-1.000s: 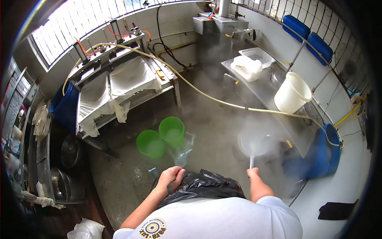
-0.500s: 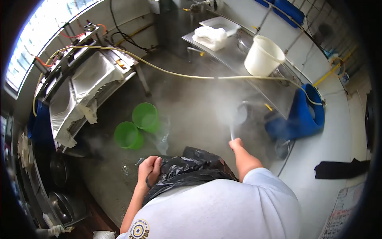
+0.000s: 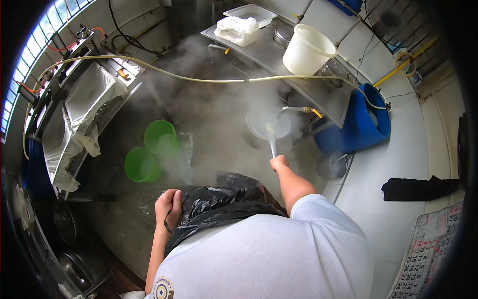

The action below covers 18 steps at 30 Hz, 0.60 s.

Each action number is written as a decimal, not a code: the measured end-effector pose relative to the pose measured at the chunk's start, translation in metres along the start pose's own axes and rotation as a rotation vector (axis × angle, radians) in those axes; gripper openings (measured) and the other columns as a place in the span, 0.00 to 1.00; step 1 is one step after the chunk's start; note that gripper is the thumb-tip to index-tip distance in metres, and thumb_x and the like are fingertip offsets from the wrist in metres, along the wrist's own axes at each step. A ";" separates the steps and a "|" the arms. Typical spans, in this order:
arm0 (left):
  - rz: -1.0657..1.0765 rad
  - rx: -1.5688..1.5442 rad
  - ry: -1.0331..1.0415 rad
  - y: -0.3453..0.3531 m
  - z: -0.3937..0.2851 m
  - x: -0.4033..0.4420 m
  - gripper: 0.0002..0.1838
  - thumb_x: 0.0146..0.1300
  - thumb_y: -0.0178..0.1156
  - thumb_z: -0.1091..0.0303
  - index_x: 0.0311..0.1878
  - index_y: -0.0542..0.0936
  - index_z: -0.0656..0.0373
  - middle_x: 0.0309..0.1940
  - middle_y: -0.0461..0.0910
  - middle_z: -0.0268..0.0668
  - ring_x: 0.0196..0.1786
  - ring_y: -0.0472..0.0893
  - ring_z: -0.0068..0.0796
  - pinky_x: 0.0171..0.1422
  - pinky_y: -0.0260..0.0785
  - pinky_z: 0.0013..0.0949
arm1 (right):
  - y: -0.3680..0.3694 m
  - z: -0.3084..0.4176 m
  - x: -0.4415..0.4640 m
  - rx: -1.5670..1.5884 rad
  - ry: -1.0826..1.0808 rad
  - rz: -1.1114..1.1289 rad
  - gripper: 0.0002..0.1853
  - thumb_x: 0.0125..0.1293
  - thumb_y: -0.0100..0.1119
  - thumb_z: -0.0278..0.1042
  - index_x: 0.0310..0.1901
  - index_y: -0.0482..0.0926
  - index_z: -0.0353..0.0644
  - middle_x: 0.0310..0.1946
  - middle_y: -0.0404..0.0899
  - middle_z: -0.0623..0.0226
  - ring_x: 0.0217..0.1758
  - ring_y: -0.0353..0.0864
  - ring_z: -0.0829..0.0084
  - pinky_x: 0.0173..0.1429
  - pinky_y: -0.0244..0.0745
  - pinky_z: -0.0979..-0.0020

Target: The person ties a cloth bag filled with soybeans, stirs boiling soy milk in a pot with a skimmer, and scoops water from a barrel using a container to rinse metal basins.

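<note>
My right hand (image 3: 280, 163) is closed around the white handle of a long-handled tool (image 3: 273, 145). Its far end reaches into a round pale vessel (image 3: 254, 130) standing low beside a metal tap, and steam blurs what is inside. At the side of the black plastic apron (image 3: 219, 197) on my front, my left hand (image 3: 168, 205) has its fingers curled in. Whether it holds anything is hidden. A dark band circles the left wrist.
Two green buckets (image 3: 160, 135) stand on the wet floor. A metal table (image 3: 318, 102) bears a white bucket (image 3: 308, 52). A yellowish hose (image 3: 199, 79) crosses overhead. A blue barrel (image 3: 356, 127) and grey bucket (image 3: 331, 167) stand right; a cloth-covered metal frame (image 3: 87, 107) stands left.
The view has shifted, so the surroundings sit further left and higher. Steam has thinned around the tap and vessel, which show more clearly. Both hands keep much the same pose.
</note>
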<state>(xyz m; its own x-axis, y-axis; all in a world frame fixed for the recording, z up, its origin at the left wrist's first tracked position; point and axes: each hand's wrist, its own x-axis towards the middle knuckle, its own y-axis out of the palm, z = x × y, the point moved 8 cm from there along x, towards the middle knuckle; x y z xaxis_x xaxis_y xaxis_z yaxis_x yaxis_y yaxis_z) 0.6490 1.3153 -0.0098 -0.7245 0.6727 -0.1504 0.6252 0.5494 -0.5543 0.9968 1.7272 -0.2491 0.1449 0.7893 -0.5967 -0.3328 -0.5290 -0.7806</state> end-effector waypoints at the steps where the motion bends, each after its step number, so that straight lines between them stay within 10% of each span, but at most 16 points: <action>1: -0.004 0.013 0.012 0.000 0.000 0.000 0.13 0.76 0.61 0.62 0.44 0.85 0.65 0.31 0.84 0.48 0.36 0.84 0.42 0.45 0.75 0.40 | 0.000 0.000 0.000 0.000 0.003 0.001 0.18 0.64 0.60 0.34 0.51 0.89 0.37 0.45 0.90 0.49 0.49 0.92 0.54 0.53 0.84 0.59; 18: -0.009 0.002 0.023 -0.003 -0.005 -0.003 0.13 0.76 0.61 0.64 0.44 0.85 0.66 0.31 0.84 0.46 0.35 0.83 0.36 0.44 0.75 0.37 | 0.012 -0.008 0.021 0.053 -0.054 -0.109 0.15 0.59 0.65 0.33 0.44 0.89 0.31 0.35 0.89 0.50 0.33 0.91 0.58 0.38 0.83 0.60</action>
<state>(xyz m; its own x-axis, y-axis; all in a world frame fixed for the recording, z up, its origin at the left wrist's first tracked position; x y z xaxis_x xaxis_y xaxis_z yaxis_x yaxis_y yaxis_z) 0.6508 1.3148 -0.0038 -0.7231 0.6790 -0.1267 0.6184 0.5546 -0.5568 1.0034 1.7352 -0.2728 0.1332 0.8578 -0.4964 -0.3670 -0.4226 -0.8287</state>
